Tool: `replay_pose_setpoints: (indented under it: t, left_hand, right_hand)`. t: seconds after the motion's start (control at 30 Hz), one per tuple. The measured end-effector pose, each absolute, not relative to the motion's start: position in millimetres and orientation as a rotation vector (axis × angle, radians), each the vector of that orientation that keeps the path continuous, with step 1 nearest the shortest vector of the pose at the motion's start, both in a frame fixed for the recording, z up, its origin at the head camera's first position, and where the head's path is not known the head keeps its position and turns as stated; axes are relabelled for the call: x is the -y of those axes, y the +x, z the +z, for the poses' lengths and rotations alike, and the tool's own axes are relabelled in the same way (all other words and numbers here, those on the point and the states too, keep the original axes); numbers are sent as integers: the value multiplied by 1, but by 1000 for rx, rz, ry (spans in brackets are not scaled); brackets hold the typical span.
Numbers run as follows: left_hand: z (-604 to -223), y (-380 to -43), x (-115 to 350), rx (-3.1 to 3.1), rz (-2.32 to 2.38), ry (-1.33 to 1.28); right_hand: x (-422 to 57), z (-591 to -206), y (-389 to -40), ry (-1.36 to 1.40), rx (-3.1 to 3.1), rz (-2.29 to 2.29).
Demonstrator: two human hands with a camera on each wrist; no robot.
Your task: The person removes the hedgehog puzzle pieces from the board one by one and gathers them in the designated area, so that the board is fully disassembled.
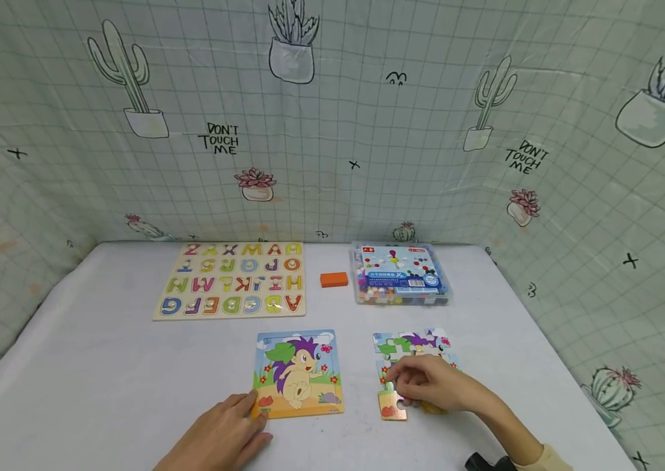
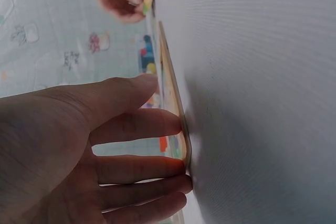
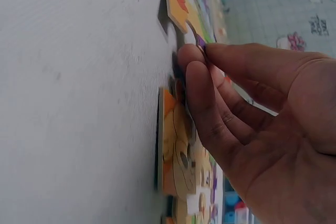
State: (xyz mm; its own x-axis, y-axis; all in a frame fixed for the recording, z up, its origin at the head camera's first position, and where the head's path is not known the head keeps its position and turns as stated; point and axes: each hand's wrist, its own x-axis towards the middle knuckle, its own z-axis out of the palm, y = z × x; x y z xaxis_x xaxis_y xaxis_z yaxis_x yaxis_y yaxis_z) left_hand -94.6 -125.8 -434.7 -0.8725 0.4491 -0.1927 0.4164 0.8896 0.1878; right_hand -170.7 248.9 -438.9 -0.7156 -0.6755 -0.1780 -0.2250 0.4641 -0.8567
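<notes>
In the head view my left hand [image 1: 223, 432] rests its extended fingers against the lower left edge of a square hedgehog picture puzzle [image 1: 299, 379]. The left wrist view has its fingertips touching the thin wooden edge [image 2: 176, 85]. My right hand [image 1: 438, 384] is over a second hedgehog puzzle [image 1: 388, 339], whose pieces lie apart with gaps. Its thumb and index finger pinch the edge of a puzzle piece, partly hidden by the fingers. An orange corner piece with a red fruit [image 1: 392, 409] shows below those fingers; in the right wrist view that piece [image 3: 177, 3] casts a shadow.
A wooden alphabet board [image 1: 229, 281] lies at the back left. Beside it are an orange block [image 1: 334, 280] and a clear plastic box of coloured parts [image 1: 399, 275]. A black object [image 1: 488, 463] is near the right sleeve [image 1: 546, 460]. Patterned cloth [image 1: 332, 131] surrounds the white table [image 1: 102, 366].
</notes>
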Motion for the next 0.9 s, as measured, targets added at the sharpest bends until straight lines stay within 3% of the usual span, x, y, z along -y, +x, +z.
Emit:
replay_pose_setpoints:
  t: [0.9]
  left_hand:
    - [-435,-92,124,-2834,202,655]
  right_hand:
    - [-259,-431,-167,-759,-2358,-1080]
